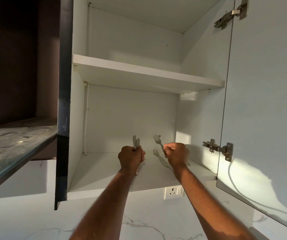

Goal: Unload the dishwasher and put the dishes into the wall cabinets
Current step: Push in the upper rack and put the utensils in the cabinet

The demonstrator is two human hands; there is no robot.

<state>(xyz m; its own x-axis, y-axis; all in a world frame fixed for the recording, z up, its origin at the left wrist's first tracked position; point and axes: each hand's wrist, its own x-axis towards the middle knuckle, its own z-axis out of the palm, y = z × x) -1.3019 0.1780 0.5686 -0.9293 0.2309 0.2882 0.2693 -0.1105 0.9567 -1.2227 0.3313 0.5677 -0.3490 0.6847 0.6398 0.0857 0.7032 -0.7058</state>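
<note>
The fingers (pixel 141 155) of the left hand (pixel 130 157) are curled tight round the handles of two table knives (pixel 135 142), whose rounded blades stand up side by side above the fist while the handle ends poke out below it, close over the bottom shelf (pixel 104 172). The fingers (pixel 167 149) of the right hand (pixel 176 154) are curled round the stem of a fork (pixel 157 139), its tines pointing up and a little to the left. Both hands are inside the lower compartment of the open wall cabinet (pixel 130 110), over the bottom shelf, the left hand left of centre and the right hand right of centre, apart from each other.

A second fork (pixel 159 157) lies flat on the bottom shelf between the two hands, just beside the right hand, tines toward the cabinet's back wall. Behind the right wrist a bit of metal shows on the shelf; what it is cannot be told.

Above the bottom shelf is a white middle shelf (pixel 148 73). To the cabinet's right its door (pixel 263 101) stands open on two metal hinges (pixel 218 149). To its left are a dark cabinet side (pixel 64 101) and a dusty glass shelf (pixel 14 149). Below the cabinet, on the marbled white wall (pixel 139 220), sits a socket (pixel 173 192).
</note>
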